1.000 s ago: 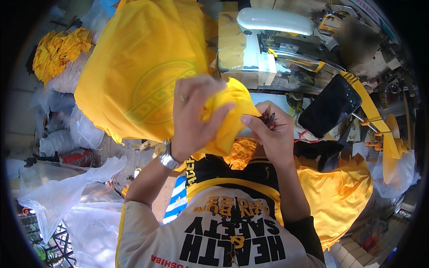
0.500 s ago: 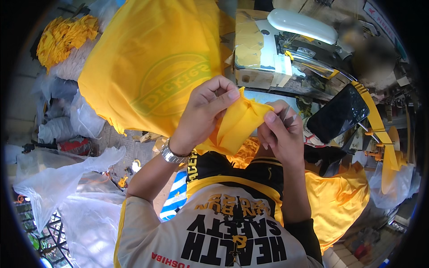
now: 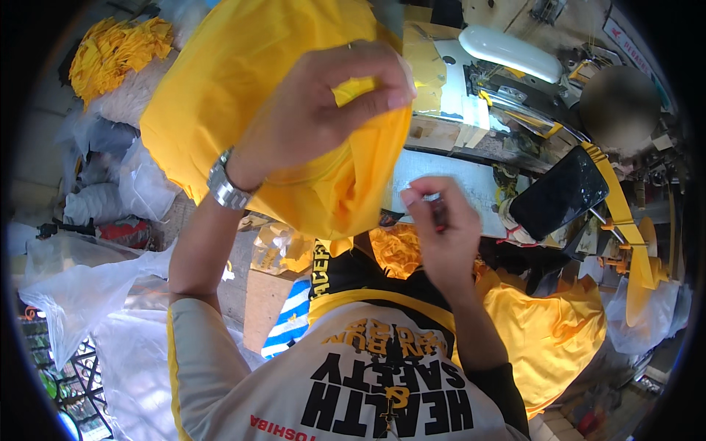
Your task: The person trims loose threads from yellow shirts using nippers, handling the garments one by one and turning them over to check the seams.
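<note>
Yellow garment (image 3: 243, 95): held up at chest height in the upper middle of the view, a big fold of thin yellow cloth that hangs toward 7 o'clock and bunches under the left hand.
Left hand (image 3: 323, 103): closed in a pinch, thumb and fingers gripping a gathered edge of the cloth at its upper right; a metal wristwatch (image 3: 224, 184) sits on the wrist.
Right hand (image 3: 437, 228): at 4 o'clock from the left hand, apart from the cloth, fingers curled around a small dark tool (image 3: 439, 213); what kind of tool cannot be told.
Doing it well: judging by the pinch, the cloth edge is being presented to the tool, so the person should keep the pinched bit taut and the tool tip clear of the gripping fingers.
Sewing machine (image 3: 507, 66): at 1 o'clock, white-topped, on a cluttered bench.
Phone (image 3: 559, 202): dark, in a yellow holder at 3 o'clock.
Finished pile (image 3: 110, 51): yellow pieces heaped at 10 o'clock.
Plastic bags (image 3: 81, 294): clear, at 8 o'clock.
More yellow cloth (image 3: 551, 331): lies at 4 o'clock.
</note>
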Demonstrator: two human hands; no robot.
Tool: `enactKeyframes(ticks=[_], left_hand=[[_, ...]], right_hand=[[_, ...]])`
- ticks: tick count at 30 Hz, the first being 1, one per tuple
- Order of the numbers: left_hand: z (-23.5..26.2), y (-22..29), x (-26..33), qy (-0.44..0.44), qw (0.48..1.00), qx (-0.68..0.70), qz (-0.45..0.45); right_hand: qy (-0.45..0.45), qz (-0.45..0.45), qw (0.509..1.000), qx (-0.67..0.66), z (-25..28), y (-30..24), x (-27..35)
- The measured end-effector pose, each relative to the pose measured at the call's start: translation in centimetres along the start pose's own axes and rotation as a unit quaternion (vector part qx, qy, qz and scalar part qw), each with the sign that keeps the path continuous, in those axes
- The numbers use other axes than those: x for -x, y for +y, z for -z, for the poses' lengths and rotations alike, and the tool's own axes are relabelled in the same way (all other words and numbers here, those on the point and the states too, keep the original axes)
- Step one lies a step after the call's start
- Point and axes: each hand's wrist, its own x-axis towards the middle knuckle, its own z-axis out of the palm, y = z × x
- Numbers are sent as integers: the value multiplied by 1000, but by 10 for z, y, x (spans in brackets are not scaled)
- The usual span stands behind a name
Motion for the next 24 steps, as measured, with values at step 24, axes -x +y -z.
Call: enactKeyframes(ticks=[24], left_hand=[[10, -71, -48, 46, 989, 50, 131]], right_hand=[[-192, -217, 917, -274, 0, 8, 2]])
